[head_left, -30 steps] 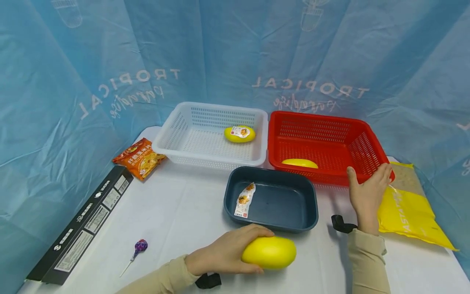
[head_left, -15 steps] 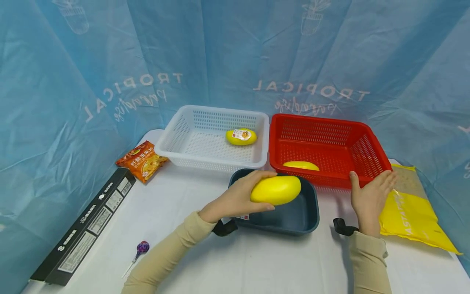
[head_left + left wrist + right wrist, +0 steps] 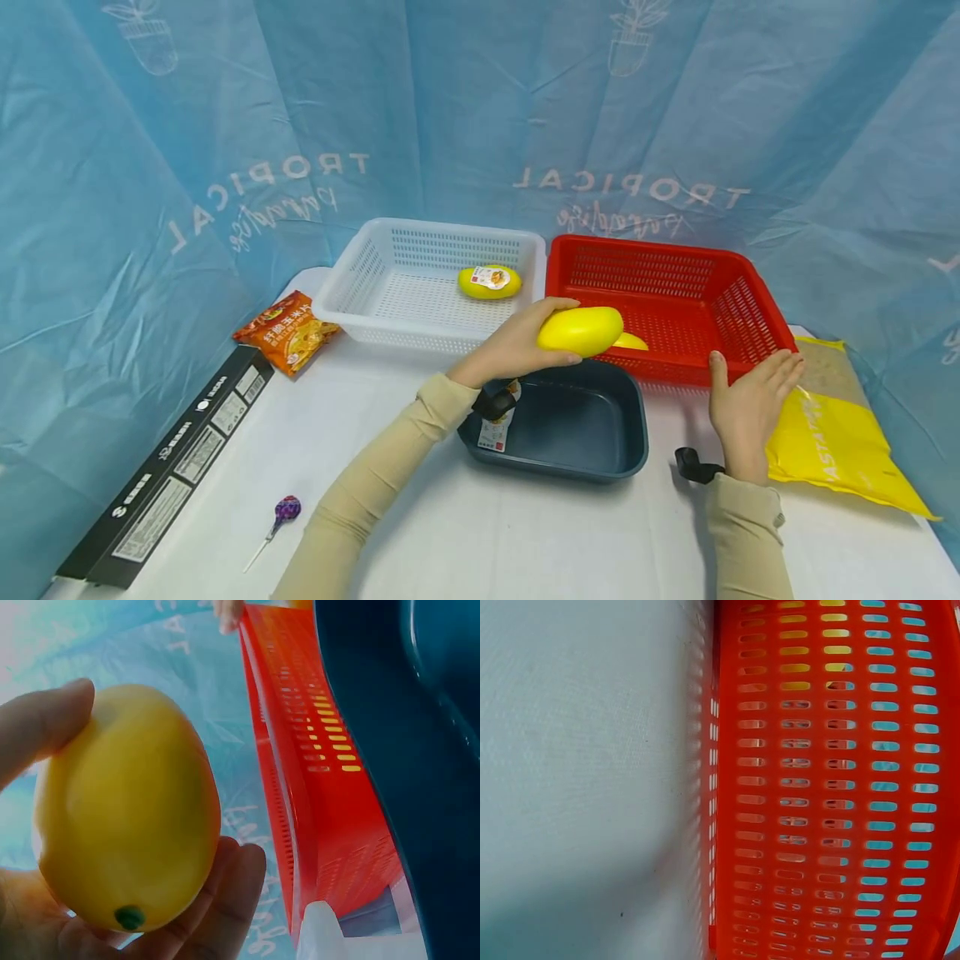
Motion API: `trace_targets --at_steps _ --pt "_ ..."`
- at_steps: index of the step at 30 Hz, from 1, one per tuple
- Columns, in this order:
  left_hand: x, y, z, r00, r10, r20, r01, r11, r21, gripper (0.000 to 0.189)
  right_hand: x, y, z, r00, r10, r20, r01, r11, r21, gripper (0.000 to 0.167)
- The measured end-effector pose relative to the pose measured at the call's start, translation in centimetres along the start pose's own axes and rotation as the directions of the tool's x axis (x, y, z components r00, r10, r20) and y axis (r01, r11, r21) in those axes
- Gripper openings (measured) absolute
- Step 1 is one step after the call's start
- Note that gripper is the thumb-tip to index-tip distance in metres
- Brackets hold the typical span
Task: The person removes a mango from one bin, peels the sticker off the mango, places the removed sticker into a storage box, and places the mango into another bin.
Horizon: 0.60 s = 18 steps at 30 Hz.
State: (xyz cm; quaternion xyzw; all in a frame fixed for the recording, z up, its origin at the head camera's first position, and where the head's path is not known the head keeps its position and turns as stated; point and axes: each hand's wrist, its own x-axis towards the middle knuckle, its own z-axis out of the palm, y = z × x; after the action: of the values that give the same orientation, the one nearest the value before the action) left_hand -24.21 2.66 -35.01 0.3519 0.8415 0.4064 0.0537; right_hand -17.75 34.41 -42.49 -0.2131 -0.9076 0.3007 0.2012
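My left hand [image 3: 517, 340] grips a smooth yellow mango [image 3: 581, 332], held over the front left rim of the red basket [image 3: 660, 367]. In the left wrist view the mango [image 3: 131, 802] shows a dark green stem spot, with thumb and fingers around it. Another yellow mango [image 3: 632, 342] lies inside the red basket, partly hidden behind the held one. My right hand [image 3: 752, 410] rests at that basket's front right corner, fingers fairly straight and thumb at the rim. A labelled yellow mango [image 3: 487, 283] lies in the white basket [image 3: 420, 327].
A dark blue tray [image 3: 555, 471] with a loose label [image 3: 495, 433] in it stands before the baskets. Left are an orange snack packet [image 3: 288, 332], a long black box [image 3: 168, 467] and a lollipop [image 3: 285, 510]. A yellow bag [image 3: 840, 442] lies far right.
My left hand has lifted the mango from the near table, carried it forward over the dark tray and on to the red basket's edge. My right hand stays at the basket corner.
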Motion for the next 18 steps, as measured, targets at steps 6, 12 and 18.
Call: trace_targets --at_steps 6,12,18 --pt "1.6 -0.2 0.2 1.000 0.020 0.020 -0.020 1.000 -0.006 0.071 -0.1 -0.1 0.0 1.000 -0.008 -0.003 0.008 1.000 -0.010 0.095" --pt "2.9 -0.1 0.4 1.000 0.018 0.019 -0.017 1.000 -0.010 0.069 -0.1 -0.2 -0.1 1.000 0.004 0.000 -0.004 1.000 -0.015 0.093" --pt "3.9 -0.3 0.7 1.000 0.009 0.024 -0.009 1.000 -0.025 0.068 -0.1 -0.2 -0.1 1.000 0.013 0.013 -0.013 1.000 -0.015 0.093"
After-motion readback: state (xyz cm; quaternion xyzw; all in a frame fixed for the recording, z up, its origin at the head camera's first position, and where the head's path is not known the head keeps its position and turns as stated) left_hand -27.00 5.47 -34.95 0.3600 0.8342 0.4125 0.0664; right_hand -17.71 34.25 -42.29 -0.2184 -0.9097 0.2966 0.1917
